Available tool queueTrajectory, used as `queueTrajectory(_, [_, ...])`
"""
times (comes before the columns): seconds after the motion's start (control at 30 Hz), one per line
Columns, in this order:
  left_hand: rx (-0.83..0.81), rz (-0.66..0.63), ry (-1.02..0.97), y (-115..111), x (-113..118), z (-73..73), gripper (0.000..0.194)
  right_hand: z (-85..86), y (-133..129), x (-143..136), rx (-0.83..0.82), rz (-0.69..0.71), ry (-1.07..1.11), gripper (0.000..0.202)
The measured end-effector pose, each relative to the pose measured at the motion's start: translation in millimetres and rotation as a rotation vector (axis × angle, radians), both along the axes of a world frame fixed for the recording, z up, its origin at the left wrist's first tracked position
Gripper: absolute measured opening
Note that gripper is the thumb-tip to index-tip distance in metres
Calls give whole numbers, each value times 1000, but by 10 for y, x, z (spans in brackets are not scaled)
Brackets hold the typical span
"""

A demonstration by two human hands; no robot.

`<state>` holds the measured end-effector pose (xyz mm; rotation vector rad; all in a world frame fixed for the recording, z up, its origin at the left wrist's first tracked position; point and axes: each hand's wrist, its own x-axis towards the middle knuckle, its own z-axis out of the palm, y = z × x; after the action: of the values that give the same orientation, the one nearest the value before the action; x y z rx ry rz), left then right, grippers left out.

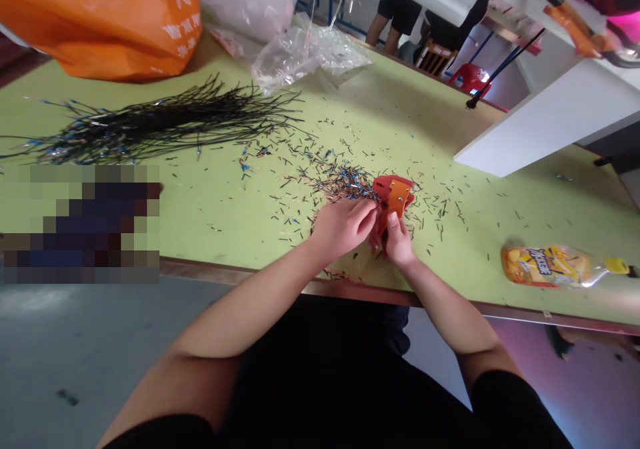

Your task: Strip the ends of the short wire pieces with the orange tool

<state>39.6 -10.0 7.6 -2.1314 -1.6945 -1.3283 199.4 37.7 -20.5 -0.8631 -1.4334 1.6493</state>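
Observation:
My right hand (399, 237) is wrapped round the handles of a red and orange wire stripper (399, 196), with the thumb along its near end. Close against the tool's left side, my left hand (347, 222) is closed in a pinch. Between its fingertips is something thin and dark that looks like a wire, mostly hidden by the fingers. Just beyond my left hand lies a heap of short wire offcuts (345, 181) with blue and coppery bits. A long bundle of black wires (165, 124) with blue ends stretches across the table at the left.
Small black clippings lie scattered over the green table (225, 202). An orange bag (135, 22) and clear plastic bags (305, 49) stand at the back left. A white panel (545, 122) rises at the right, with a drink bottle (550, 266) lying nearer. People sit or stand beyond.

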Motion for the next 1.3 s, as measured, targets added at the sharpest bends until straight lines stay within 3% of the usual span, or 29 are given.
queueTrajectory(0.1, [-51, -24, -113, 9, -37, 24, 21, 61, 63, 8, -92, 24, 96, 60])
queueTrajectory(0.23, [-141, -31, -266, 35, -152, 57, 26, 185, 201, 115, -269, 203, 189, 67])
queueTrajectory(0.4, [-242, -28, -341, 69, -252, 16, 29, 294, 274, 246, -437, 477, 143, 69])
queueTrajectory(0.53, [-261, -27, -378, 83, -252, -22, 21, 311, 248, 271, -459, 581, 81, 73])
queueTrajectory(0.7, [-207, 19, -297, 85, -239, 5, 21, 284, 238, 280, -441, 609, 76, 74])
queueTrajectory(0.87, [-266, -58, -284, 86, -246, 12, 26, 292, 255, 299, -413, 617, 77, 71])
queueTrajectory(1.07, [-379, 38, -274, 92, -241, -31, 20, 263, 220, 299, -412, 578, 44, 66])
queueTrajectory(1.3, [-333, 57, -270, 96, -245, -43, 18, 186, 198, 262, -385, 570, 47, 67])
